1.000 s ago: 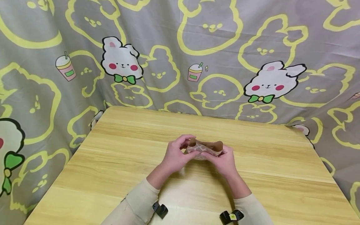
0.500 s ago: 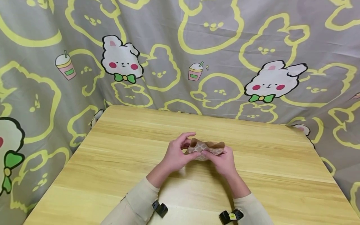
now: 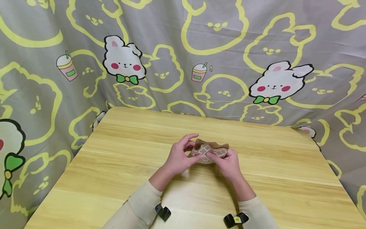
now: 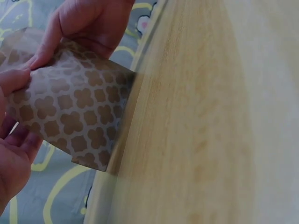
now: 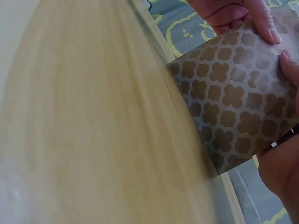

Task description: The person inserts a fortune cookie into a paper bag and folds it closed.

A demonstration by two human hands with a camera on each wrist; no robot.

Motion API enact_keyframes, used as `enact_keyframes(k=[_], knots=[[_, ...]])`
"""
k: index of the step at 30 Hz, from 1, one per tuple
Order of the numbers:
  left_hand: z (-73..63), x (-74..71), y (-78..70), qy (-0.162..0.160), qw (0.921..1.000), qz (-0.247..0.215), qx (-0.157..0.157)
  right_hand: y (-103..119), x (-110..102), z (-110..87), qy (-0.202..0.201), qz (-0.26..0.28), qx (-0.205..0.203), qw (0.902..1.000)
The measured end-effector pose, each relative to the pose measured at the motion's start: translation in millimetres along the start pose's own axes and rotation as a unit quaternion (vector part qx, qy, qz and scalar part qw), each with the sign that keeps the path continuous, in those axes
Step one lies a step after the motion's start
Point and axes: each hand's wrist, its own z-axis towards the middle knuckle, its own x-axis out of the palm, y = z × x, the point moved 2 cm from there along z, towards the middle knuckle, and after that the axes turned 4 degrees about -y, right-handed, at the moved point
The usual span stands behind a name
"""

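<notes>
A brown paper bag (image 3: 202,149) with a white quatrefoil pattern stands upright over the middle of the table, its wavy mouth facing up. My left hand (image 3: 178,156) grips its left side, thumb across the front and index finger raised behind the rim. From the right, my right hand (image 3: 229,164) grips the other side, its thumb pressing the front near the left thumb. The wrist views show the bag's flat patterned face (image 5: 229,91) and its straight bottom edge at the tabletop. The inside of the bag and most fingers behind it are hidden.
A light wood-grain table (image 3: 120,152) spreads around the hands. Behind and beside it hangs a grey curtain (image 3: 171,38) printed with yellow outlines and white rabbits. Black wrist devices (image 3: 163,212) sit at both beige sleeves.
The bag's mouth has narrowed, and its front rim stands higher, with a wavier edge. My right thumb has shifted slightly on the front. Both hands otherwise stay nearly in place.
</notes>
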Motion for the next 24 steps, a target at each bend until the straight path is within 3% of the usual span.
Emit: enact_keyframes(k=[8, 14, 21, 24], knots=[[0.2, -0.2, 0.2, -0.004, 1.0000, 0.007, -0.003, 1.0, 0.4, -0.2, -0.015, -0.010, -0.004, 0.9998], [1.1, -2.5, 0.2, 0.010, 0.9985, -0.021, -0.049, 5.5, -2.9, -0.9, -0.029, 0.024, -0.001, 0.9993], [-0.6, 1.5, 32.5, -0.015, 0.9963, -0.044, -0.073, 9.8, -5.7, 1.8, -0.059, 0.018, -0.008, 0.9980], [-1.5, -0.1, 36.3, -0.026, 0.9959, -0.042, -0.076, 10.3, -6.0, 2.6, -0.080, -0.007, 0.007, 0.9968]])
